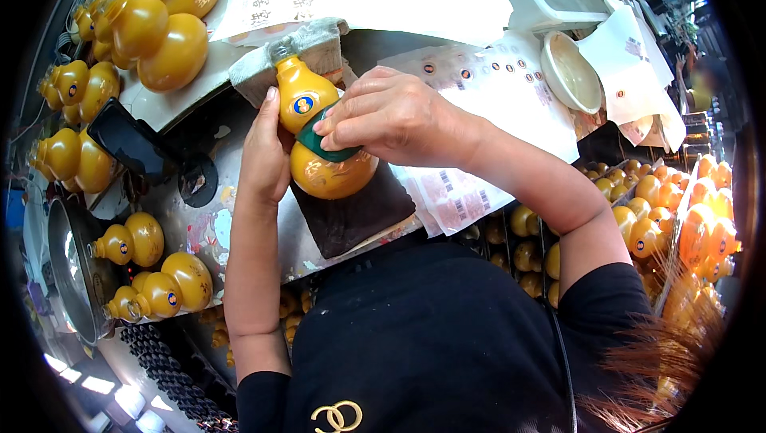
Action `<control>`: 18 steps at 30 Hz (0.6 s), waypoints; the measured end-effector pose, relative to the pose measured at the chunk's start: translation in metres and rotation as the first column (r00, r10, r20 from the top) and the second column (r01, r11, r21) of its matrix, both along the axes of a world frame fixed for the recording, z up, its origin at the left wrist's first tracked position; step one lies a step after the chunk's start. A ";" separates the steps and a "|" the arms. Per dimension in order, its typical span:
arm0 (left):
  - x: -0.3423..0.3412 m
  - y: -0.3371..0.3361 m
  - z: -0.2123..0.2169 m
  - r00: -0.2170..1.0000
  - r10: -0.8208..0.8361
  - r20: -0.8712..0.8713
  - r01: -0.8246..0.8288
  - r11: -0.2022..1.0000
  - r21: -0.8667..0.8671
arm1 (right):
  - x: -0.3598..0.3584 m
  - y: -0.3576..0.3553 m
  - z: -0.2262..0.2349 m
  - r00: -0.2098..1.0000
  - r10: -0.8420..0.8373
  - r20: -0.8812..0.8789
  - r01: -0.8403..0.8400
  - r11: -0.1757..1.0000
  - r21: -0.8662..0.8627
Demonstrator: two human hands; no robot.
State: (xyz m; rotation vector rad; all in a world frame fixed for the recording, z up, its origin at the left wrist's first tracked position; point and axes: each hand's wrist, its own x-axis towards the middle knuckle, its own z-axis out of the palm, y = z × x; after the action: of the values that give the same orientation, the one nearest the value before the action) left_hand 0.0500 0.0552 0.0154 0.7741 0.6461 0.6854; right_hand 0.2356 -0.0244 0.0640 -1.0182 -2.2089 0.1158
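Observation:
A yellow gourd-shaped bottle with a clear glass neck and a small round blue emblem lies tilted in front of me, its neck pointing away. My left hand grips its left side, thumb along the upper bulb and the other fingers mostly hidden. My right hand pinches a dark green flat piece, like a scraper, and presses it against the bottle's waist. Under the neck is a folded whitish cloth. A dark brown pad lies beneath the lower bulb.
Similar yellow bottles stand at the left, near a phone on a stand and a round metal pan. Decal sheets and a pale bowl are to the right. Crates of bottles sit at far right.

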 end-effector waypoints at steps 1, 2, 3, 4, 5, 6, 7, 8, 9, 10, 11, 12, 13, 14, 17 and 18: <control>0.000 0.001 0.001 1.000 -0.005 0.002 0.005 1.000 -0.008 | 0.001 -0.001 0.000 0.999 -0.015 0.029 0.016 1.000 -0.010; 0.000 0.001 0.001 1.000 -0.008 0.002 0.009 1.000 -0.014 | 0.002 -0.002 0.001 1.000 -0.004 0.017 0.005 0.999 -0.035; 0.000 0.000 0.001 1.000 -0.029 0.007 0.029 1.000 -0.002 | 0.002 -0.002 0.002 1.000 0.007 0.005 -0.007 0.998 -0.061; -0.001 -0.002 0.000 0.999 -0.051 0.012 0.050 0.999 0.011 | 0.004 -0.002 0.004 1.000 0.017 -0.007 -0.018 0.996 -0.087; -0.001 -0.002 0.000 0.998 -0.069 0.017 0.068 0.997 0.028 | 0.006 -0.001 0.007 0.992 -0.007 -0.124 -0.024 0.968 -0.248; -0.003 -0.002 -0.003 0.997 -0.069 0.022 0.067 0.996 0.052 | 0.009 0.000 0.010 0.971 -0.049 -0.234 -0.050 0.915 -0.401; -0.005 -0.002 -0.008 0.997 -0.068 0.027 0.066 0.995 0.077 | 0.010 0.002 0.013 0.937 -0.108 -0.332 -0.095 0.837 -0.539; -0.007 -0.001 -0.009 0.997 -0.065 0.030 0.061 0.993 0.104 | 0.011 0.006 0.019 0.910 -0.179 -0.373 -0.050 0.848 -0.527; -0.007 -0.001 -0.008 0.999 -0.034 0.038 0.031 0.996 0.081 | 0.010 0.012 0.018 0.911 -0.213 -0.353 0.008 0.865 -0.501; -0.004 -0.003 -0.006 0.999 -0.015 0.046 0.012 0.998 0.069 | 0.008 0.019 0.014 0.910 -0.246 -0.334 0.064 0.879 -0.473; -0.005 0.000 -0.008 0.998 -0.026 0.050 0.023 0.998 0.051 | 0.004 0.027 0.009 0.913 -0.266 -0.309 0.126 0.905 -0.406; -0.005 0.003 -0.008 0.998 -0.035 0.054 0.033 0.999 0.032 | 0.005 0.033 0.010 0.899 -0.324 -0.294 0.172 0.880 -0.443; 0.000 0.006 -0.005 0.992 -0.054 0.111 0.053 0.999 0.012 | 0.008 0.035 0.016 0.883 -0.379 -0.278 0.216 0.851 -0.478; 0.002 0.008 0.005 0.998 -0.041 0.052 0.040 0.999 0.018 | 0.010 0.038 0.019 0.866 -0.428 -0.259 0.250 0.819 -0.517; -0.001 0.013 0.007 0.989 -0.027 -0.148 0.047 0.990 0.135 | 0.021 0.044 0.008 0.814 -0.504 -0.287 0.367 0.831 -0.418; -0.007 0.012 0.010 0.992 -0.027 -0.124 0.055 0.973 0.225 | 0.022 0.040 0.008 0.805 -0.494 -0.329 0.365 0.849 -0.383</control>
State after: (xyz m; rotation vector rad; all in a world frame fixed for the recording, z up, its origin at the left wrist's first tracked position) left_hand 0.0433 0.0676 0.0251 1.0459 0.6656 0.6858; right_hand 0.2576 0.0156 0.0716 -1.4947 -1.5485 0.4327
